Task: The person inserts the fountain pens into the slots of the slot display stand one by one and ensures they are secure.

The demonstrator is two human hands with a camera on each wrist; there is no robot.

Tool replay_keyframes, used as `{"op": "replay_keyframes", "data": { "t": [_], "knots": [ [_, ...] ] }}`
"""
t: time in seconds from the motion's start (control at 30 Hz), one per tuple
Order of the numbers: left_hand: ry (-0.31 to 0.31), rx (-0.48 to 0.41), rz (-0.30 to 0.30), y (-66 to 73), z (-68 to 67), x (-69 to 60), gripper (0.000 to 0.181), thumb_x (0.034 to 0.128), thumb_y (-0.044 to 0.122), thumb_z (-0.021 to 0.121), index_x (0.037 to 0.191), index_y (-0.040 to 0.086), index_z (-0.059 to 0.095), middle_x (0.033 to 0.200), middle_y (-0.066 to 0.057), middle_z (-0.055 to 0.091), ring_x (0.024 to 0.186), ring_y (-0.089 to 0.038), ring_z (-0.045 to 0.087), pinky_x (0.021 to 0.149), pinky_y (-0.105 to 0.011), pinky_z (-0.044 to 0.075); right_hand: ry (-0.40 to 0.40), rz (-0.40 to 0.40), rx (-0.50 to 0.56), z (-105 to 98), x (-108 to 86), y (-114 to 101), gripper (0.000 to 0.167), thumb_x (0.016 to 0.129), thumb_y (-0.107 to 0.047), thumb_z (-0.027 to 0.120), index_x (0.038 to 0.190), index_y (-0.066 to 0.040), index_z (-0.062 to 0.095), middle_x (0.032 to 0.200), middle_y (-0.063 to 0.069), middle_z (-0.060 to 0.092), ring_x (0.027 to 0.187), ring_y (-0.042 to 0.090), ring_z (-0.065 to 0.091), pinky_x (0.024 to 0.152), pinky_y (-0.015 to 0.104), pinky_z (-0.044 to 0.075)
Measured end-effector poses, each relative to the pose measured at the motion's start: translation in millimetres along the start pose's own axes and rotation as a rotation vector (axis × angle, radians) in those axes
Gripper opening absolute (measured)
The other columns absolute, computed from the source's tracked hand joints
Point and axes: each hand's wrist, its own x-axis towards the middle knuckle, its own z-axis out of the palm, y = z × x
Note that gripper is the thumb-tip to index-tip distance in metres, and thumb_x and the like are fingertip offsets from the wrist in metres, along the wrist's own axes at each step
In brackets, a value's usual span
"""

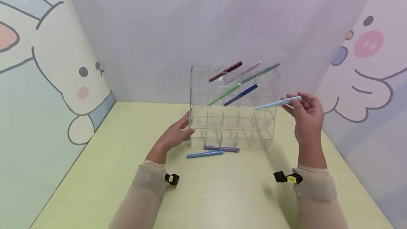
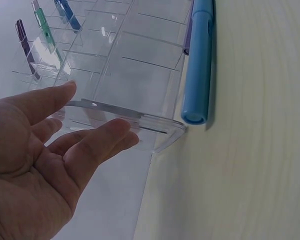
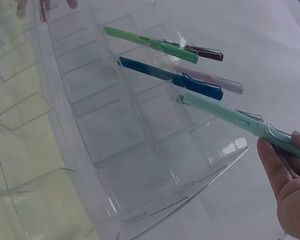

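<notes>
We have five pens [image 1: 241, 95] in the clear rack [image 1: 230, 122]; our right hand [image 1: 306, 117] pinches a pale-blue pen [image 1: 270, 105] by the rack's right edge, our left hand [image 1: 175, 133], fingers apart, touches its left edge; two loose pens [image 1: 205, 154] lie unracked along its front

There are eight pens [image 1: 241, 95], one clear rack [image 1: 231, 120] and one table [image 1: 222, 190]
</notes>
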Motion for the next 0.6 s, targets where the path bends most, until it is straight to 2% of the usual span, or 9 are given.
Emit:
{"op": "replay_keyframes", "data": {
  "t": [0.17,0.33,0.6],
  "knots": [
    [0.010,-0.005,0.001,0.9,-1.0,1.1,0.077,0.0950,0.047,0.061,0.149,0.058,0.008,0.161,-0.002,0.027,0.111,-0.033,0.066,0.112,-0.056,0.035,0.000,-0.015,0.023,2,22.4,-10,0.038,0.088,0.004,0.067,0.123,0.011,0.051,0.107,0.023,0.066,0.094,0.033,0.071,0.085,0.041,0.057],
    [-0.006,-0.030,-0.015,-0.3,-0.4,1.0,0.077,0.0941,0.048,0.062,0.148,0.059,0.008,0.161,-0.002,0.027,0.113,-0.034,0.065,0.113,-0.057,0.034,-0.015,0.005,-0.031,7,41.3,-19,0.041,0.088,0.001,0.069,0.124,0.010,0.052,0.108,0.020,0.066,0.093,0.027,0.071,0.082,0.039,0.057],
    [0.004,-0.008,-0.023,-1.0,1.0,0.3,0.077,0.0952,0.045,0.061,0.149,0.058,0.008,0.161,-0.002,0.028,0.110,-0.032,0.067,0.114,-0.058,0.031,-0.029,0.046,-0.109,11,60.4,-20,0.044,0.087,-0.004,0.072,0.125,0.003,0.051,0.108,0.016,0.065,0.096,0.024,0.070,0.082,0.038,0.056]
  ]
}}
